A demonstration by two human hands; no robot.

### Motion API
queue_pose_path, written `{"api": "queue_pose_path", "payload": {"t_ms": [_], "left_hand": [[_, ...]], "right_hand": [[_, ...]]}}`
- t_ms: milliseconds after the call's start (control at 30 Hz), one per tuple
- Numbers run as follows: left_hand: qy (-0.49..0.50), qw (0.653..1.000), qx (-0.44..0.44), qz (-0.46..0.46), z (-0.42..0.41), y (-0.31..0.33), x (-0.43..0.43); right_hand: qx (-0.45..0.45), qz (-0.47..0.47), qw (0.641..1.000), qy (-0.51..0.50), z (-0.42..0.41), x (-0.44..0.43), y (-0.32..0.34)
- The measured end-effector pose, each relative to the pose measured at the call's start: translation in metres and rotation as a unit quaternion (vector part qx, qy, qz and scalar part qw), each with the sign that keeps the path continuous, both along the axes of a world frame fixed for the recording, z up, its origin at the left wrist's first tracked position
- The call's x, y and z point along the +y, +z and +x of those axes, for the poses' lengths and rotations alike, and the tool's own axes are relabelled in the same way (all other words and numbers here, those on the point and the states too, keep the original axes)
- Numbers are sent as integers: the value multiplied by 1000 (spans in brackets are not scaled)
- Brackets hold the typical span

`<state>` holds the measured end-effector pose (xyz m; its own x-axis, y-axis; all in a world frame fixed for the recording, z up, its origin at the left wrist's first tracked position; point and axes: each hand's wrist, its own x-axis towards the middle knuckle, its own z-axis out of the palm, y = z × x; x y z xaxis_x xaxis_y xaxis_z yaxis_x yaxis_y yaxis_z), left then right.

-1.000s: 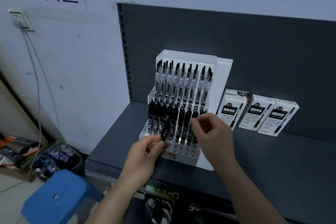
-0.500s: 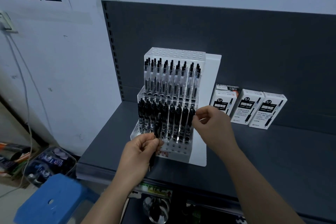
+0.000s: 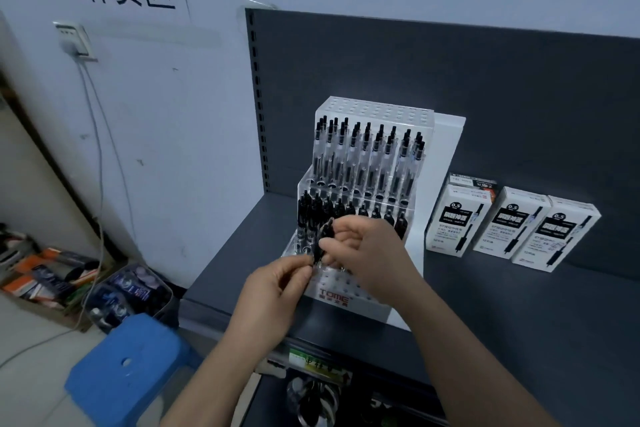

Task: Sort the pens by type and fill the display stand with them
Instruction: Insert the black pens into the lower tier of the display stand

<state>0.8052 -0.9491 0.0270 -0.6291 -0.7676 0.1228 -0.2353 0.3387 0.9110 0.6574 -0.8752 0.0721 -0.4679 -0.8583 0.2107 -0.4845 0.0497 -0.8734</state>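
Note:
A white tiered display stand (image 3: 446,149) sits on the dark grey shelf (image 3: 519,315). Its upper tier holds several clear-barrelled pens (image 3: 367,159); the tier below holds several black pens (image 3: 311,211). My left hand (image 3: 273,291) grips black pens (image 3: 320,243) that stick up from its fingers in front of the stand. My right hand (image 3: 370,253) has come across to them, its fingertips pinching the top of one black pen. The lowest front row of holes (image 3: 341,282) shows bare above the red logo.
Three white pen boxes (image 3: 512,229) lean against the shelf back, right of the stand, with another box behind them. Left of the shelf, on the floor, stand a blue stool (image 3: 128,364), a clear bin of packets (image 3: 131,295) and cartons of stock (image 3: 45,274).
My right hand has moved left from the stand's right edge to the pens in my left hand and pinched one. The left hand has stayed in front of the stand.

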Motion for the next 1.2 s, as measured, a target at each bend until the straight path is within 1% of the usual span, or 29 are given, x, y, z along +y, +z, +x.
{"api": "queue_pose_path", "payload": {"t_ms": [67, 133, 200, 233, 333, 400, 567, 633, 833, 967, 1033, 1100, 1200], "left_hand": [[39, 988, -63, -136, 11, 0, -12], [68, 955, -128, -258, 23, -1, -26], [88, 927, -176, -318, 32, -4, -38], [96, 918, -192, -332, 35, -6, -42], [103, 909, -206, -347, 40, -8, -47], [103, 904, -205, -360, 41, -9, -47], [102, 915, -202, -334, 42, -11, -46], [99, 919, -200, -326, 42, -11, -44], [100, 927, -192, -306, 41, -11, -43], [97, 932, -190, -292, 39, -8, -39], [91, 932, -194, -292, 39, -5, -35], [79, 931, -197, -298, 37, -1, -31], [58, 929, -191, -311, 29, 5, -24]], "right_hand": [[38, -56, 997, -39, -2, -5, 5], [111, -111, 985, -72, -5, -13, 8], [164, -143, 972, -87, -3, -23, 7], [185, -152, 967, -85, -1, -29, 6], [251, -139, 955, -67, 4, -42, 0], [276, -94, 954, -63, 4, -49, -4], [286, 61, 955, -53, 5, -68, -13], [265, 89, 959, -56, 5, -73, -18], [235, 113, 963, -66, 2, -74, -26], [246, 113, 960, -66, 5, -68, -26], [263, 95, 957, -73, 9, -58, -26], [259, 71, 959, -87, 12, -45, -24], [277, 61, 954, -95, 15, -17, -20]]}}
